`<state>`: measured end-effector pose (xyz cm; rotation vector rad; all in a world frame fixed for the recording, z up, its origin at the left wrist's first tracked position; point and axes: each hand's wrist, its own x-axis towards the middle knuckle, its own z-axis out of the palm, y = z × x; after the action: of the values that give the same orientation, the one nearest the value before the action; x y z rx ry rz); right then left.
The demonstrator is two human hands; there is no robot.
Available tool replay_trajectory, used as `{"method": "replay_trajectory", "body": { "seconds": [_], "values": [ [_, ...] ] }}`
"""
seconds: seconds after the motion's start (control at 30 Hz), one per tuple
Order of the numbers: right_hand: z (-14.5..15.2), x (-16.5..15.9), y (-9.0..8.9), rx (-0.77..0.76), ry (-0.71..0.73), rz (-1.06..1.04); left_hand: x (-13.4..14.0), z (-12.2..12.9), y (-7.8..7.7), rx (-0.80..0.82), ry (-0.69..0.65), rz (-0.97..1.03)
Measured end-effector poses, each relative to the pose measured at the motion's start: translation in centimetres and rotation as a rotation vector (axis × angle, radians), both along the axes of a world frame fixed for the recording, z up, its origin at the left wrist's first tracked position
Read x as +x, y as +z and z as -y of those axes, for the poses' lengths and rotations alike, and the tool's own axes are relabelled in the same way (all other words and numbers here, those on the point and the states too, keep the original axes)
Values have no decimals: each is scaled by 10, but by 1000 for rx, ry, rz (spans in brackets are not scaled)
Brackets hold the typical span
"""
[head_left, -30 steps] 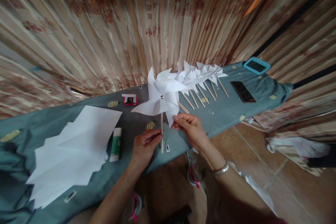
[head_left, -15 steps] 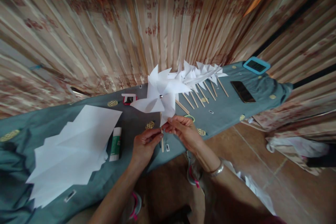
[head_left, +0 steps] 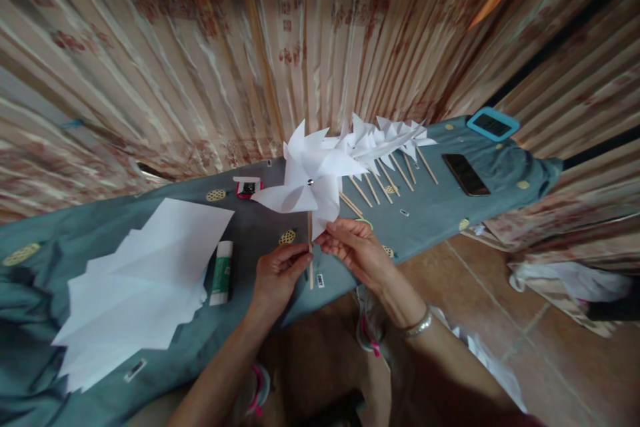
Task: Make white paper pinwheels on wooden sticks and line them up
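Note:
A white paper pinwheel (head_left: 309,181) with a shiny pin at its centre faces me over the middle of the table. Its wooden stick (head_left: 311,233) points down toward me, and my left hand (head_left: 280,273) pinches that stick between thumb and fingers. Just right of the stick, my right hand (head_left: 357,250) is closed on the tip of the pinwheel's lowest blade. Behind it to the right, several finished pinwheels (head_left: 380,140) lie in a row, their sticks overlapping toward the front.
Folded white paper sheets (head_left: 145,273) are piled at the left beside a green glue stick (head_left: 221,273). A small red box (head_left: 249,187) sits behind. At the right lie a phone (head_left: 465,174) and a blue-framed timer (head_left: 493,124) on the green cloth (head_left: 420,227). A curtain (head_left: 225,47) hangs behind.
My right hand has drawn the lower blade slightly to the right, exposing more of the stick. My left hand keeps its pinch. The whole view has shifted slightly.

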<state>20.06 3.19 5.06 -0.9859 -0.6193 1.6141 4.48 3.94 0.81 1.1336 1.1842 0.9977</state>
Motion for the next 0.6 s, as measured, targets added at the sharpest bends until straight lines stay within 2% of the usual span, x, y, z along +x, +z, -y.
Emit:
{"method": "replay_trajectory", "body": {
  "seconds": [0.2,0.37,0.47,0.6],
  "values": [
    [0,2,1,-10,-2,-20,1,0,3,-10,3,2],
    [0,-5,-4,0,31,60,3,2,-1,-23,-10,50],
    [0,-10,-5,74,87,191,4,1,0,-35,-28,76],
    [3,-8,0,227,235,391,1,0,3,-27,-38,41]
  ]
}}
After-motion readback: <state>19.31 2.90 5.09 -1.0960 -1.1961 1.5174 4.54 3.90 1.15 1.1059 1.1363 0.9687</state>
